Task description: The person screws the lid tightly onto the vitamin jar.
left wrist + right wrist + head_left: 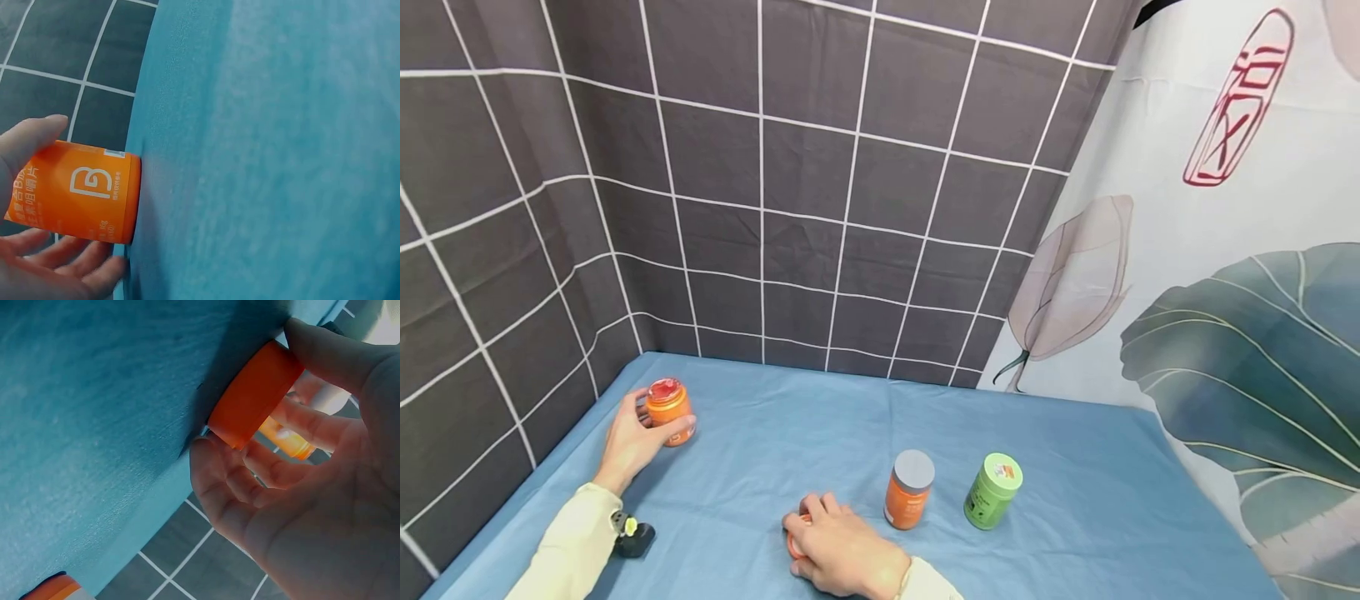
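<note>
Jar in bright orange stands near the far left corner of the table, close by its left edge, with the left hand curled round its sides, I judge to keep it steady and upright. Toward the near edge, the right hand grips an orange lid by its rim, presumably since so flat a disc offers little else to hold. The jar's uncovered top shows glossy red; white lettering and a looped B mark its side.
</note>
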A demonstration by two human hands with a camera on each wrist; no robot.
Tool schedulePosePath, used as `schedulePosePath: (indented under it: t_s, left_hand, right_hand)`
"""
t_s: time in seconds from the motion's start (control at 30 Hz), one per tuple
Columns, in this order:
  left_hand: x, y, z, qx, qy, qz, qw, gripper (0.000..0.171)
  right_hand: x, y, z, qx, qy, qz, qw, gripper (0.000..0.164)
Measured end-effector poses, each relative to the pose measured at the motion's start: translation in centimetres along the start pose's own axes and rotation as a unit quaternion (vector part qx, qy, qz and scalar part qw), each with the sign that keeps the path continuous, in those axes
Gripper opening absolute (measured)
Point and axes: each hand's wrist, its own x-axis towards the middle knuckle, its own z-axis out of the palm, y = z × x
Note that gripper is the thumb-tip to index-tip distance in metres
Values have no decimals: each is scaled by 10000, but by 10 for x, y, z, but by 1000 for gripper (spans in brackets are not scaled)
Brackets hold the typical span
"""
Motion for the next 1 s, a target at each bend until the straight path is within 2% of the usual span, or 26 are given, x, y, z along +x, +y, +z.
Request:
schedulePosePath:
  t_s: [0.23,0.43,0.6,0.77,0.83,1.0]
  left_hand:
    - [-4,-3,3,468,-18,421,9980,72]
    - [-13,5,5,624,-357,360,9968,78]
    - [-24,11,12,583,-574,517,9953,75]
    - [-38,19,24,511,-771,743,9929,72]
    - [-43,23,30,490,-850,873,9913,72]
    - [-57,31,45,301,-1063,1167,9870,70]
  right_hand:
    - [-3,-3,-2,84,26,1,10000,23]
    - [-9,-1,-12,439,-60,209,9988,25]
    - [-19,4,-23,1104,-50,182,9937,31]
    - [-32,10,-32,1861,-163,554,9808,35]
    - [-37,13,-34,2015,-54,568,9778,35]
    - [-46,19,-38,2365,496,199,9702,27]
